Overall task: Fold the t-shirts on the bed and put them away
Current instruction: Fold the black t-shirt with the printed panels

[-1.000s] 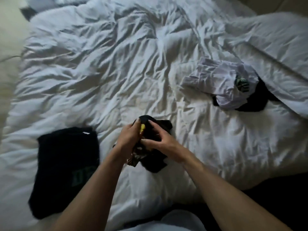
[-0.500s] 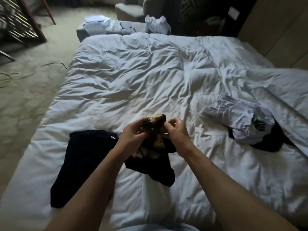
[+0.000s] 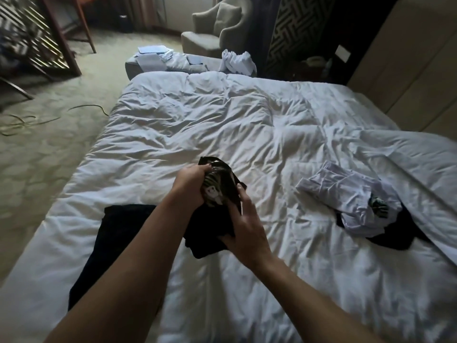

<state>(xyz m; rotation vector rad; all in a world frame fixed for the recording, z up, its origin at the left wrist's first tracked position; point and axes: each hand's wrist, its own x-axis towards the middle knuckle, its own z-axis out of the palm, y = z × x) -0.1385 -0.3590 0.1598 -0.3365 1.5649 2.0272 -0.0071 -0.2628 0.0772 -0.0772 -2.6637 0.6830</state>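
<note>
A bunched black t-shirt with a printed graphic (image 3: 217,191) hangs just above the white bed (image 3: 222,125). My left hand (image 3: 190,184) grips its upper part, fingers curled over the cloth. My right hand (image 3: 243,226) holds its lower part from the right side. A folded black t-shirt (image 3: 116,231) lies flat on the bed to the left of my arms. To the right, a crumpled white t-shirt with a green print (image 3: 351,201) lies on top of another black garment (image 3: 390,233).
The duvet is rumpled, with a folded-back layer (image 3: 408,154) at the right. A bench with papers and white cloth (image 3: 183,61) stands at the bed's far end, an armchair (image 3: 217,28) behind it. Cables (image 3: 37,117) lie on the carpet to the left.
The view has tilted up, showing more of the room. Both hands have lifted the black shirt off the bed. My right hand has slid down to its lower part.
</note>
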